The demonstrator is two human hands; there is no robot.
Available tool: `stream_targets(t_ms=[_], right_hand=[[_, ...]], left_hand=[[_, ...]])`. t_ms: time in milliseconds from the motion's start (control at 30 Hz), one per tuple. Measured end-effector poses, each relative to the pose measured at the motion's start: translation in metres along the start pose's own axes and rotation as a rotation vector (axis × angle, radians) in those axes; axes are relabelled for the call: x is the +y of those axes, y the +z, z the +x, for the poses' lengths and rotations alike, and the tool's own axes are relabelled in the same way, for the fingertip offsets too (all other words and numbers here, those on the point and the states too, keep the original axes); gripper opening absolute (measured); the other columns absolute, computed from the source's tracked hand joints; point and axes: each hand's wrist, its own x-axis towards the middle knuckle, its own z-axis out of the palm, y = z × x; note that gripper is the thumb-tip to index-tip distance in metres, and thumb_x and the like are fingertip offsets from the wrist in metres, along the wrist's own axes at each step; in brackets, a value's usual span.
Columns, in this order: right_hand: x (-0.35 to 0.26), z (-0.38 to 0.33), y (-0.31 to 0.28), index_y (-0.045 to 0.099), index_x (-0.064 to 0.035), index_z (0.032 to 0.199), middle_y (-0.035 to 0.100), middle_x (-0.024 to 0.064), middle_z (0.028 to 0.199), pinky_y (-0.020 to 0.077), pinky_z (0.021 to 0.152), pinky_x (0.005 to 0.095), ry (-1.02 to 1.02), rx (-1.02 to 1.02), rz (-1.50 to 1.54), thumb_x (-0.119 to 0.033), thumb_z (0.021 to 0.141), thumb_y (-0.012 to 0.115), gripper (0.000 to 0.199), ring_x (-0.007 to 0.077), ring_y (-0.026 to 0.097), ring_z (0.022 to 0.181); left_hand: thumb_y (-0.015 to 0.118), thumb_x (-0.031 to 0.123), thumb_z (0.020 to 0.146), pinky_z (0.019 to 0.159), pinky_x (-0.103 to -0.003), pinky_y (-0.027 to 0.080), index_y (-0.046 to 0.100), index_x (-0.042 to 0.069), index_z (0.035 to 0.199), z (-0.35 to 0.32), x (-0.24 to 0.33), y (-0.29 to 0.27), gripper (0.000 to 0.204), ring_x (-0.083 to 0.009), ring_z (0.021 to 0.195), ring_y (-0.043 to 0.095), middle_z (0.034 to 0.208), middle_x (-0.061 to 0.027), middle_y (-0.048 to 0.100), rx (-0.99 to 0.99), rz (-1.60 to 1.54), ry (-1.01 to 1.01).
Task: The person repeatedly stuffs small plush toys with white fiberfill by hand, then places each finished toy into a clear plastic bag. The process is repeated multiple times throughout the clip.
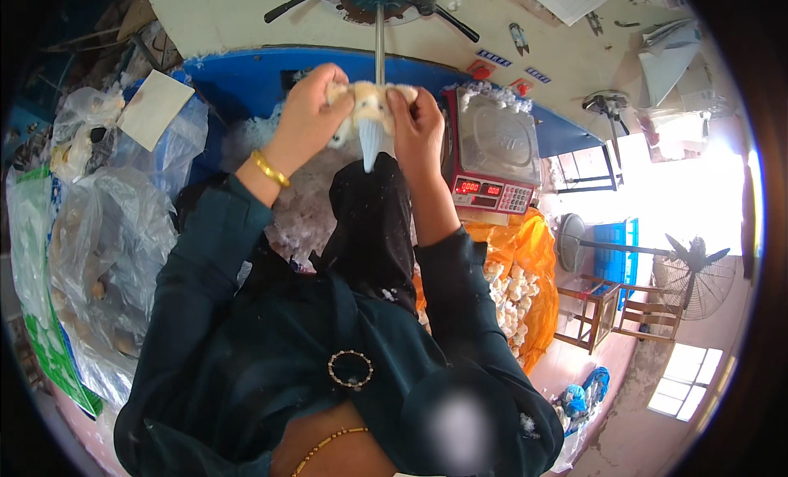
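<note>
A small cream plush toy (367,95) is stretched between my hands at the lower end of a thin metal tube (379,46). My left hand (305,120) pinches its left side, thumb and fingers pressed together on the plush. On the opposite side my right hand (419,136) grips the edge with bent fingers. A pale blue, tapering piece (370,144) hangs down from the plush; whether it is sewn on cannot be told. How far the tube reaches into the toy is hidden.
A red digital scale (494,153) stands to the right. Below it an orange bag (538,247) holds several cream pieces. Loose white stuffing (300,218) lies in front of me. Clear plastic bags (111,255) are heaped at left. Beyond are a blue crate (616,251) and a fan (694,276).
</note>
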Motion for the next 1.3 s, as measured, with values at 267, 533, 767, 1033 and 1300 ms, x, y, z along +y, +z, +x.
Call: stream_targets(t_ms=[267, 533, 767, 1033, 1300], right_hand=[[0.036, 0.108, 0.045, 0.060, 0.0024, 0.078, 0.056, 0.0034, 0.066, 0.0400, 0.053, 0.0275, 0.155, 0.155, 0.272, -0.016, 0.084, 0.069, 0.021, 0.0084, 0.047, 0.060], [0.020, 0.070, 0.026, 0.060, 0.0011, 0.079, 0.056, 0.0002, 0.067, 0.0397, 0.052, 0.0247, 0.156, 0.109, 0.265, -0.016, 0.088, 0.066, 0.020, 0.0053, 0.047, 0.060], [0.019, 0.050, 0.007, 0.062, -0.0057, 0.078, 0.057, -0.0022, 0.066, 0.0321, 0.044, 0.0206, 0.268, 0.014, 0.464, -0.011, 0.087, 0.068, 0.012, 0.0029, 0.046, 0.052], [-0.002, 0.028, 0.002, 0.064, -0.0071, 0.080, 0.061, -0.0024, 0.070, 0.0296, 0.047, 0.0168, 0.335, -0.067, 0.499, -0.009, 0.080, 0.075, 0.011, 0.0015, 0.045, 0.054], [0.027, 0.042, -0.012, 0.064, -0.0057, 0.081, 0.065, 0.0011, 0.078, 0.0445, 0.053, 0.0189, 0.371, -0.004, 0.733, -0.005, 0.083, 0.071, 0.007, 0.0075, 0.058, 0.063]], left_hand=[[0.060, 0.016, 0.086, 0.057, -0.031, 0.044, 0.053, 0.002, 0.093, 0.093, -0.034, 0.021, 0.017, -0.0184, 0.061, 0.053, 0.074, -0.0125, 0.056, 0.146, 0.112, 0.145], [0.061, 0.013, 0.088, 0.060, -0.026, 0.044, 0.054, 0.002, 0.094, 0.068, -0.048, 0.012, 0.014, -0.0093, 0.069, 0.052, 0.080, -0.0044, 0.058, 0.006, -0.038, -0.007], [0.061, 0.010, 0.089, 0.064, -0.025, 0.044, 0.055, 0.002, 0.094, 0.039, -0.024, 0.004, 0.011, -0.0105, 0.074, 0.053, 0.080, -0.0049, 0.056, -0.022, -0.034, 0.037], [0.060, 0.006, 0.086, 0.059, -0.027, 0.044, 0.055, 0.002, 0.094, 0.034, -0.028, 0.000, 0.010, -0.0165, 0.067, 0.054, 0.078, -0.0095, 0.056, -0.013, 0.122, 0.062], [0.060, 0.009, 0.081, 0.066, -0.039, 0.048, 0.054, 0.003, 0.093, 0.019, -0.003, 0.011, 0.014, -0.0356, 0.077, 0.059, 0.085, -0.0159, 0.059, 0.045, 0.144, 0.289]])
